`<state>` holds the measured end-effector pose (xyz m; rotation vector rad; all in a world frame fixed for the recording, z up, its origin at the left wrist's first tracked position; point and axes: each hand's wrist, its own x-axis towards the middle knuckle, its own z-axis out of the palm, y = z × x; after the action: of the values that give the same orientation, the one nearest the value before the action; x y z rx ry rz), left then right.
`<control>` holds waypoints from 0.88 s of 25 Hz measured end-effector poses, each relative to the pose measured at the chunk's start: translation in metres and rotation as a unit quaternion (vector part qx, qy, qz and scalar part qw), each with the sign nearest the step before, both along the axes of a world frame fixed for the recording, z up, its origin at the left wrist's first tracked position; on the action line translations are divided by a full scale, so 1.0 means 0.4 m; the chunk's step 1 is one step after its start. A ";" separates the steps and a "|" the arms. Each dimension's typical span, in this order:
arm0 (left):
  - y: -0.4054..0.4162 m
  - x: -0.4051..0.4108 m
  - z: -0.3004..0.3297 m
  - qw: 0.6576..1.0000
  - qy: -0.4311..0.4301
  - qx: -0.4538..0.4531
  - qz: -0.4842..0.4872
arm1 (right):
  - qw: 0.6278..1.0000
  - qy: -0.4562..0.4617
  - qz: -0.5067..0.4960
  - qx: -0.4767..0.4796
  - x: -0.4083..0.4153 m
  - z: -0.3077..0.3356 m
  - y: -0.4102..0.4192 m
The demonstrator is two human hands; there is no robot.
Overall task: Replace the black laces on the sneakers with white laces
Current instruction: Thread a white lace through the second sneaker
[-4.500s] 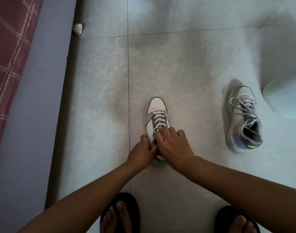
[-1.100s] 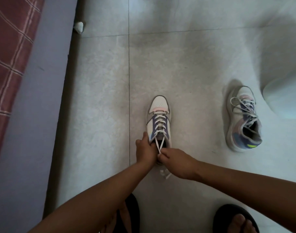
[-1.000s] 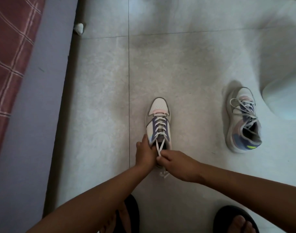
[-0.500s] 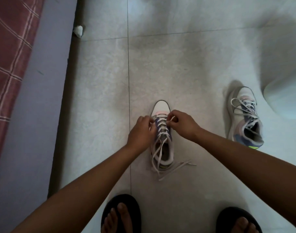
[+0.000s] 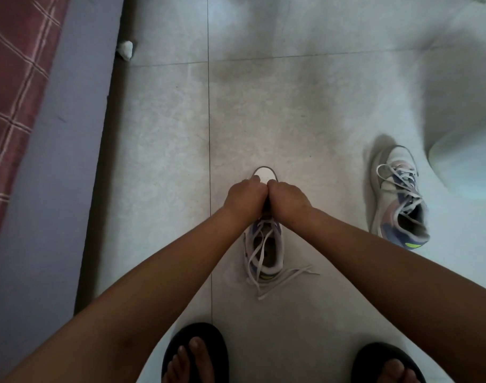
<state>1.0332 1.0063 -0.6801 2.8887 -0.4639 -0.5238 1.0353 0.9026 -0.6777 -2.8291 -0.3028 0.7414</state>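
On the tiled floor [image 5: 291, 106], near its middle, seen from the head camera: one sneaker [image 5: 264, 250] standing upright, toe pointing away, heel toward the person. Over its front part, left hand [image 5: 243, 199] and right hand [image 5: 287, 199] pressed side by side, knuckles touching, fingers curled down at the lowest rows of the white lace [image 5: 280, 280]. Cannot tell exactly what each finger pinches, because the backs of the hands hide the fingertips. Loose lace ends trailing out of the shoe opening and lying on the floor behind the heel, spread to the right. Toward the right edge of the floor, well apart, second sneaker [image 5: 396, 194], leaning on its side, white lace loosely threaded. Beside it, at the right edge, a pale rounded object [image 5: 465, 158], only partly visible. Along the left edge, a purple mattress side [image 5: 43, 161] with red checked cloth [image 5: 12, 78]. Near the far left, a small white scrap [image 5: 126, 49]. At the bottom edge, two feet in black sandals [image 5: 195, 352].
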 end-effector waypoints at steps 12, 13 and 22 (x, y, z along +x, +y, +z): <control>0.030 -0.084 -0.033 0.951 -0.020 -0.277 0.138 | 0.980 -0.055 -0.050 0.182 -0.105 -0.043 -0.094; 0.034 -0.088 -0.030 0.952 -0.014 -0.281 0.118 | 0.974 -0.050 -0.078 0.206 -0.112 -0.039 -0.091; 0.010 -0.086 0.004 0.969 0.048 -0.177 0.164 | 0.991 0.002 -0.057 0.121 -0.073 0.022 -0.020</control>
<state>0.9988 1.0103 -0.6785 2.5110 -0.0492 -0.4677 1.0061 0.8946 -0.6689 -2.5920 -0.2125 0.6386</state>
